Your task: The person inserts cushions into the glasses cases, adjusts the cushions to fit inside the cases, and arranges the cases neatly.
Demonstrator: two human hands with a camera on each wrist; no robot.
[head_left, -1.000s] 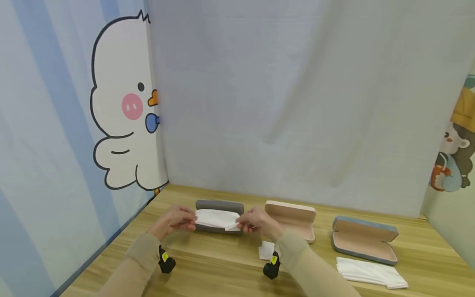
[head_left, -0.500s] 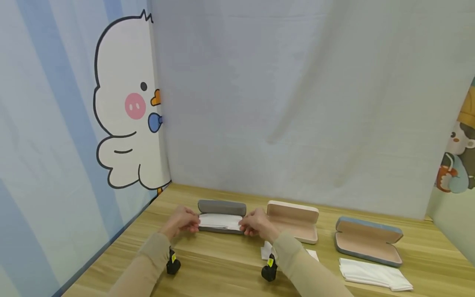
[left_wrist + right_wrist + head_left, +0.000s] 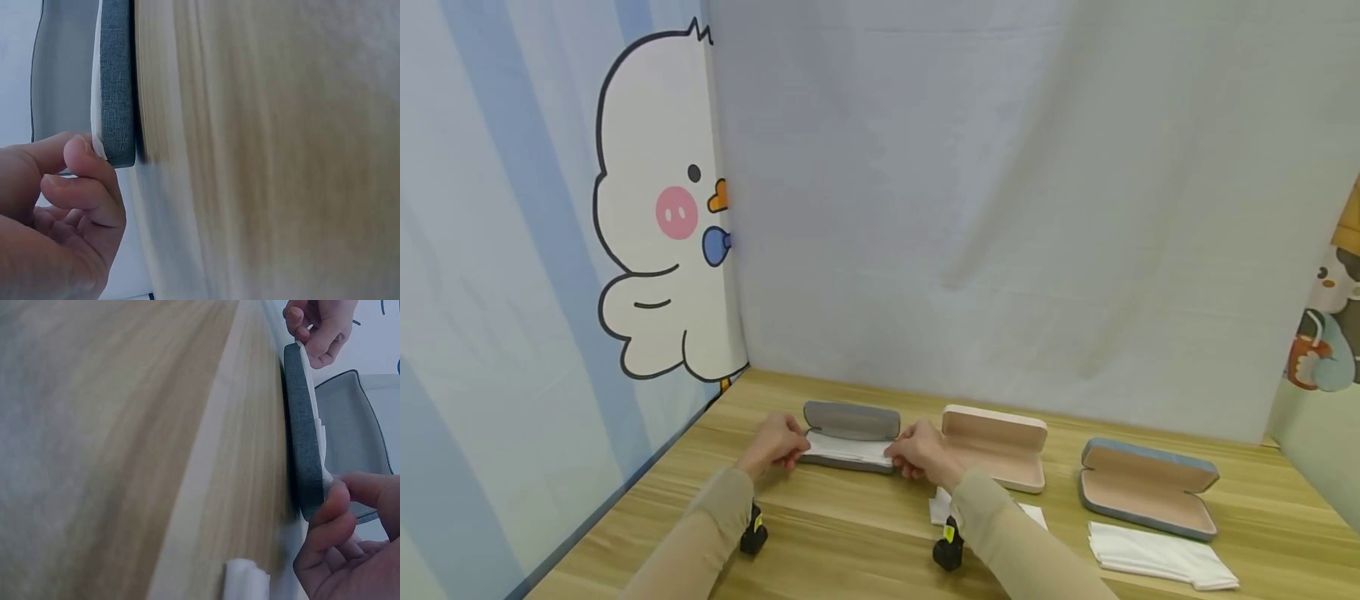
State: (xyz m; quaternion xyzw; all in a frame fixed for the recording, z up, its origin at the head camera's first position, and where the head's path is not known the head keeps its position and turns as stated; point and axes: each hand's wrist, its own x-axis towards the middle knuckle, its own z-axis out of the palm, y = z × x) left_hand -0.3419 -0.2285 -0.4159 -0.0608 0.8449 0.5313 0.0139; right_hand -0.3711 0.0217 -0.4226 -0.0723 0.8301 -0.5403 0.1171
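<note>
A grey glasses case (image 3: 852, 421) lies with its lid raised at the left of the table. Inside its lower half sits a folded white cloth (image 3: 848, 450), nearly level with the rim. My left hand (image 3: 775, 442) pinches the cloth's left end between thumb and index finger, right at the case's end. At the opposite end my right hand (image 3: 922, 447) pinches the cloth in the same way. In the right wrist view the cloth (image 3: 321, 437) shows as a thin white strip along the rim of the case (image 3: 303, 425). The cloth's underside is hidden in the case.
To the right stand a cream glasses case (image 3: 994, 450) and a blue one (image 3: 1150, 487), both with lids raised. A folded white cloth (image 3: 1161, 554) lies before the blue case. Another white cloth (image 3: 1032, 513) is partly hidden behind my right forearm. A curtain backs the wooden table (image 3: 835, 533).
The cloth, held at both ends, has gone down from in front of the grey case's lid into its lower half. More of the lid's inside shows. The head view has shifted slightly.
</note>
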